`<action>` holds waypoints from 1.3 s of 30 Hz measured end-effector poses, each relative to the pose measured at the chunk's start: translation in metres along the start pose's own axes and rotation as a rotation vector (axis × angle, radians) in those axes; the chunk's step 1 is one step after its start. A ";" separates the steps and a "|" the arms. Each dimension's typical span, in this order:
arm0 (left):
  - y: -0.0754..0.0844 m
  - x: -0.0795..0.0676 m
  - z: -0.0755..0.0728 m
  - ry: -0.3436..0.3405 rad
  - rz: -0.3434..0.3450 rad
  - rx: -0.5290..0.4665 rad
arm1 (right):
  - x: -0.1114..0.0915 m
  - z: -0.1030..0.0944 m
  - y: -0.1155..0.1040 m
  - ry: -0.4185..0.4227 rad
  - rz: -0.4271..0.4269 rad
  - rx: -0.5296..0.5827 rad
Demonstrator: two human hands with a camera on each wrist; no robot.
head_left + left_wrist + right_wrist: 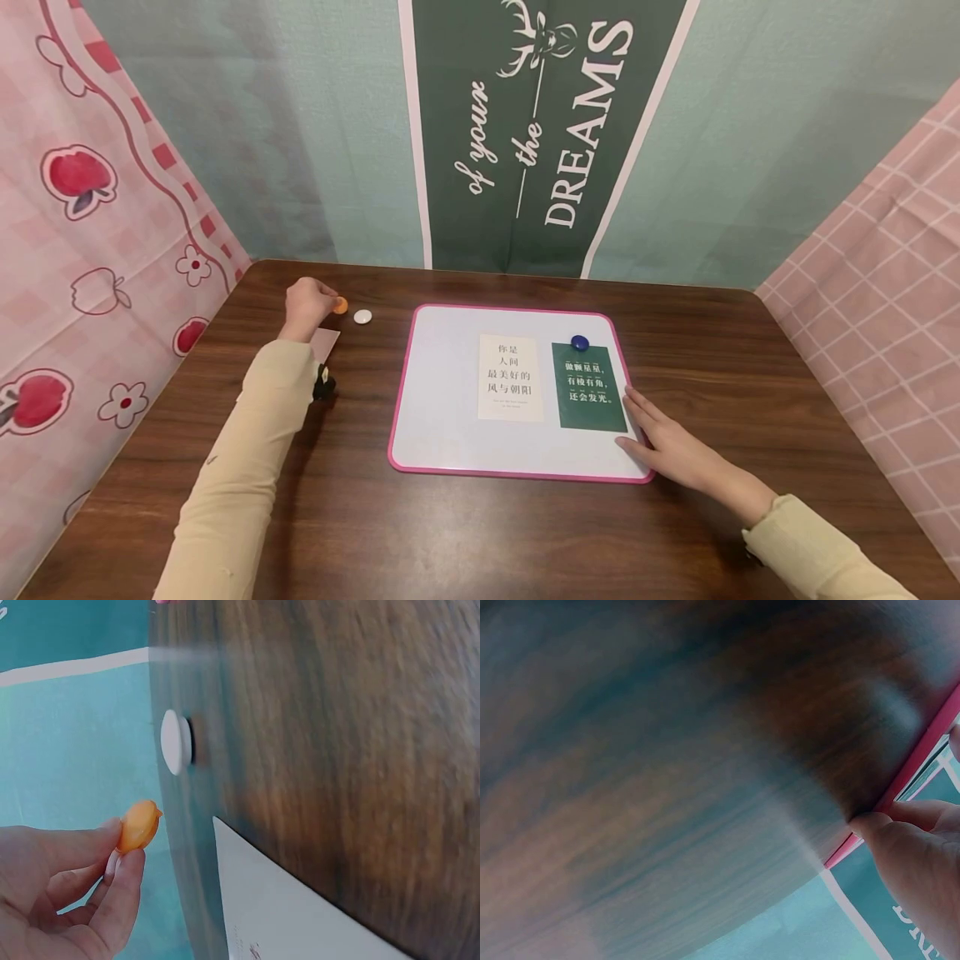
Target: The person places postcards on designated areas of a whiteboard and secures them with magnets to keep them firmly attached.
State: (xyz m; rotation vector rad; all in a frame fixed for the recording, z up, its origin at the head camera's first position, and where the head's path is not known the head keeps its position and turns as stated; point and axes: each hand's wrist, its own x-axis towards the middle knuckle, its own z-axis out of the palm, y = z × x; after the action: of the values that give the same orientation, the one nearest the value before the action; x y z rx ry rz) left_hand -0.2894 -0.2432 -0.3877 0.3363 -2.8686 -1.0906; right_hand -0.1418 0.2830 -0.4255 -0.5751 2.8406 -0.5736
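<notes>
Between thumb and fingers my left hand (pixel 306 305) pinches an orange round magnet (pixel 139 826), held off the wooden table in the left wrist view. A white round magnet (pixel 363 317) lies just to the right of it. Below that hand is a pale card (pixel 325 343), partly hidden by the wrist. My right hand (pixel 670 443) rests with extended fingers at the right edge of the pink-framed whiteboard (pixel 442 392). On the board are a cream card (pixel 511 408) and a dark green card (pixel 591 415); a blue round magnet (pixel 580 342) sits at the green card's top edge.
The brown wooden table (pixel 465 533) runs back to a teal cloth (pixel 337 133) with a dark green printed panel. Pink patterned cloth (pixel 90 242) hangs on the left, and pink checked cloth (pixel 885 225) on the right.
</notes>
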 end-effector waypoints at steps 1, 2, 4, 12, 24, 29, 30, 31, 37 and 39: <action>0.001 0.000 0.001 0.000 0.004 0.001 | 0.000 0.000 0.000 0.002 -0.002 0.002; 0.002 0.001 0.001 0.003 0.007 0.006 | 0.000 0.000 0.000 0.002 -0.005 0.001; 0.004 0.001 0.003 0.010 0.015 0.013 | 0.000 0.000 0.000 0.002 -0.003 0.003; 0.018 0.000 0.008 0.004 0.054 0.008 | 0.001 -0.001 -0.001 -0.005 0.006 0.007; 0.040 -0.002 0.019 -0.020 0.072 -0.016 | 0.000 -0.001 -0.001 0.002 0.007 0.009; 0.048 -0.003 0.022 -0.026 0.104 -0.004 | 0.000 -0.001 -0.002 0.003 0.004 0.014; 0.050 -0.003 0.023 -0.029 0.105 -0.008 | 0.000 -0.001 -0.002 0.003 0.004 0.014; 0.051 -0.003 0.024 -0.031 0.107 -0.013 | 0.000 -0.001 -0.001 0.004 0.004 0.012; 0.061 -0.006 0.029 -0.047 0.144 -0.015 | 0.001 0.000 0.000 -0.001 0.008 0.008; 0.064 -0.007 0.030 -0.050 0.156 -0.013 | 0.001 0.000 0.001 -0.005 0.010 0.008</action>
State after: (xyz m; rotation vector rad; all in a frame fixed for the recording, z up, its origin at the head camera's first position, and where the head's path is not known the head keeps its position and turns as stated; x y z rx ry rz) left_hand -0.2982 -0.1756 -0.3681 0.0833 -2.8712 -1.1048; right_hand -0.1428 0.2830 -0.4262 -0.5595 2.8333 -0.5808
